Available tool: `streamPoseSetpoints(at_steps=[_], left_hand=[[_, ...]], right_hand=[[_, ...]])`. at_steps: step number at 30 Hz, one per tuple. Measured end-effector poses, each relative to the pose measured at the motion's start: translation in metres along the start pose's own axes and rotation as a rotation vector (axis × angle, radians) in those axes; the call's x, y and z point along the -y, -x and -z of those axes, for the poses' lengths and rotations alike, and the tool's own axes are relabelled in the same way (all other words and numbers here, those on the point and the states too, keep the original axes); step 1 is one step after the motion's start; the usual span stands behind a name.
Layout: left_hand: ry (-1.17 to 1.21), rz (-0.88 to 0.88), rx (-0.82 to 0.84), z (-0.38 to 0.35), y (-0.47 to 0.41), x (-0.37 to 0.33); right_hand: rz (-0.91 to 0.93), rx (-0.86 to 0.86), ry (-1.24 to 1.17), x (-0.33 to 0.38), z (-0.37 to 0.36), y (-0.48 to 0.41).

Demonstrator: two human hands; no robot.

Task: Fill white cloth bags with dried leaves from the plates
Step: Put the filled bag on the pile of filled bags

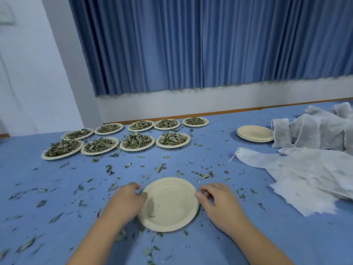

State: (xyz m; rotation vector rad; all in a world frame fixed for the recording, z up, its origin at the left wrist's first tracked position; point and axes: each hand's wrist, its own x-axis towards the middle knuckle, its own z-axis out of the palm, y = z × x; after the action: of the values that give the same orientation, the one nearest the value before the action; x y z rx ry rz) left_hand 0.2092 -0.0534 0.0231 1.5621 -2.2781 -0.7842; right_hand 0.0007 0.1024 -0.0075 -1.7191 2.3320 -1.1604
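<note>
Two-handed, with left hand (128,199) and right hand (215,199) curled onto opposite rims of empty plate (170,205) by worktop's near edge, lift level, stack on spent plates (255,133) toward far right, then take white cloth bag (305,175) at right edge.

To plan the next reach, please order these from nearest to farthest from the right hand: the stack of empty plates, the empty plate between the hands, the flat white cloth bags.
1. The empty plate, just left of the right hand.
2. The flat white cloth bags, to its right.
3. The stack of empty plates, farther back on the right.
</note>
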Motion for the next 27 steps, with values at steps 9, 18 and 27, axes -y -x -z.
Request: streamPoseSetpoints(at_steps=[9,18,27], left_hand=[[0.721,-0.012,-0.074,-0.010,-0.006,-0.049],[1.242,-0.093,0.194,-0.078,-0.067,-0.148],[1.221,-0.060,0.163,-0.119,-0.099,-0.147]], right_hand=[[-0.399,-0.139,-0.557,-0.005,0.020,-0.014],[-0.650,-0.276,-0.539,-0.071,0.104,-0.089],[-0.836,-0.513,-0.662,-0.167,0.139,-0.191]])
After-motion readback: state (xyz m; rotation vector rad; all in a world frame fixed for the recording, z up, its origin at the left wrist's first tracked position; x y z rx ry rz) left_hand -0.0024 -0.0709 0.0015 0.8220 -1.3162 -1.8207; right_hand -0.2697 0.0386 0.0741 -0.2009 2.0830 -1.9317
